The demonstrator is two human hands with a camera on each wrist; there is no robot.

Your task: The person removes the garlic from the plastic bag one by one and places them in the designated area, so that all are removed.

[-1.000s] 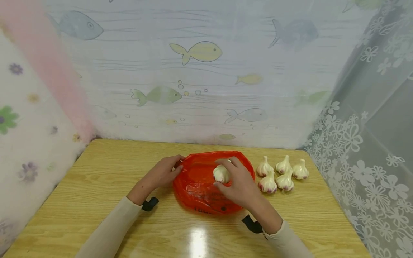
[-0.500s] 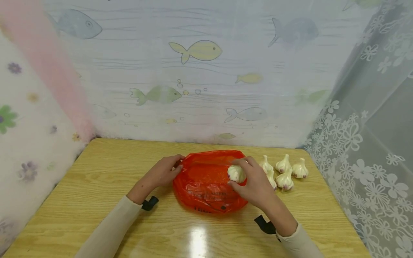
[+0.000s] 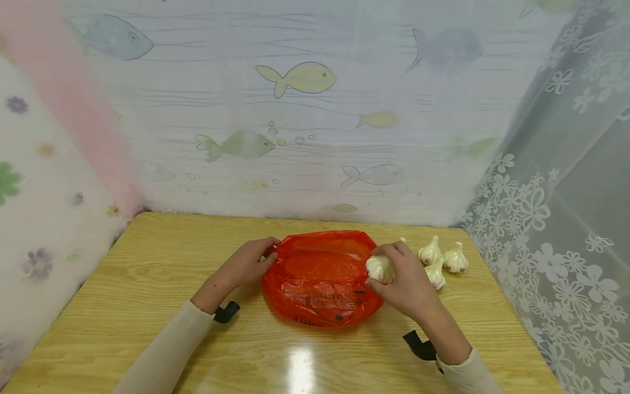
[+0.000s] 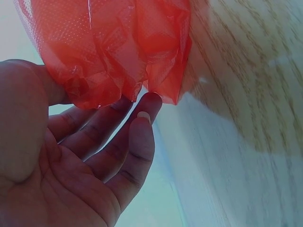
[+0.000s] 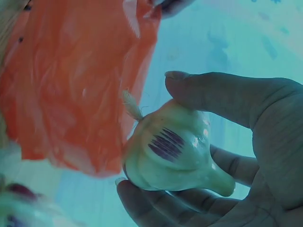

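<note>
A red plastic bag (image 3: 320, 284) with dark print lies on the table, its mouth spread wide. My left hand (image 3: 246, 265) pinches the bag's left rim; the left wrist view has the crinkled plastic (image 4: 113, 42) between thumb and fingers. At the right rim, my right hand (image 3: 408, 284) grips a white garlic bulb (image 3: 379, 268). Thumb and fingertips span that bulb (image 5: 165, 151) in the right wrist view, where purple streaks and a root tuft show. Close to the right hand stand several more garlic bulbs (image 3: 430, 251), partly hidden behind it.
The wooden table (image 3: 162, 262) meets a fish-patterned curtain (image 3: 295, 120) along its back edge. A flower-patterned sheet (image 3: 531, 219) hangs along the right side. Black wrist mounts (image 3: 418, 346) stick out under both forearms.
My right hand has moved right with the garlic bulb, from over the bag's opening to its right rim, covering some of the other bulbs. The left hand stays at the left rim.
</note>
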